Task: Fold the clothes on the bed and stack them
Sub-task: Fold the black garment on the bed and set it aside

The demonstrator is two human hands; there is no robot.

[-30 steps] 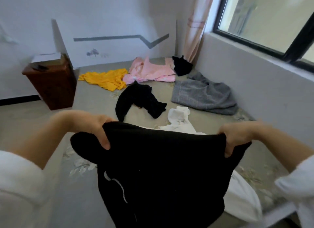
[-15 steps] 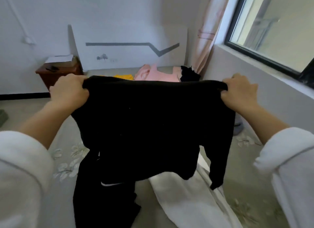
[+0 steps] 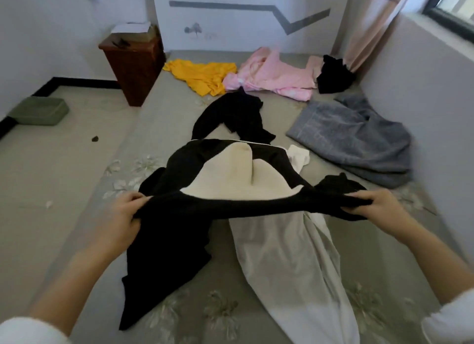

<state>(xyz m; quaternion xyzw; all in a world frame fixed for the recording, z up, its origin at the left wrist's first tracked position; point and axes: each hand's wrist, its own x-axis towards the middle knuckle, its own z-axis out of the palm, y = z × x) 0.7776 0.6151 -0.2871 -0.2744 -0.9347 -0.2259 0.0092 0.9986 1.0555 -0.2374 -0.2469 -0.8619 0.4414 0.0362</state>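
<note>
The black garment [image 3: 230, 207] hung stretched across the frame's lower middle, low over a white garment [image 3: 287, 261] on the bed [image 3: 225, 307]. The left hand [image 3: 123, 215] clutched its left end, the right hand [image 3: 379, 210] its right.

The black garment [image 3: 230, 207] has been lowered onto the bed [image 3: 77, 215].

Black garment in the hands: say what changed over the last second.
The left hand and right hand lowered the black garment from the air onto the white garment. Both still grip its edge. The yellow garment, pink garment and grey garment stayed put.
</note>
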